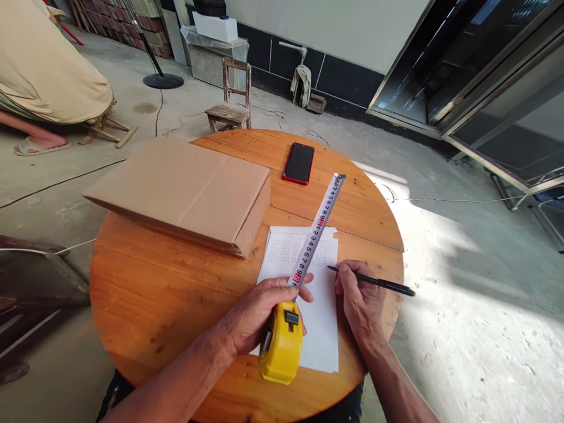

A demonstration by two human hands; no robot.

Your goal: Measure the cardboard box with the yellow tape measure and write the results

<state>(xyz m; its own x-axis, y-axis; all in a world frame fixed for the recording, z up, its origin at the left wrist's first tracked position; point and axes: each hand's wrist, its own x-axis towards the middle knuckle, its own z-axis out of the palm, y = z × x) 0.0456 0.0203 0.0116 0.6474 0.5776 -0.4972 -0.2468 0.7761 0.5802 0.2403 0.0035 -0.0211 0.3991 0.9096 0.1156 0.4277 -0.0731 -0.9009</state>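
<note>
My left hand (255, 314) is closed round a yellow tape measure (282, 346), thumb pressed on the blade. The steel blade (318, 226) sticks out up and to the right, above a white sheet of paper (324, 329) with faint printed rows. To its right, my right hand (359, 302) grips a black pen (379, 283) with the tip pointing left, just over the sheet's right part. Both hands rest at the near side of a round wooden table (145, 288).
A flat cardboard box (185, 188) lies on the table's left half, overhanging its edge. A red-cased phone (299, 163) lies face up at the far side. Beyond stand a small wooden chair (231, 97), a fan base (163, 80) and a person's sandalled foot (33, 144).
</note>
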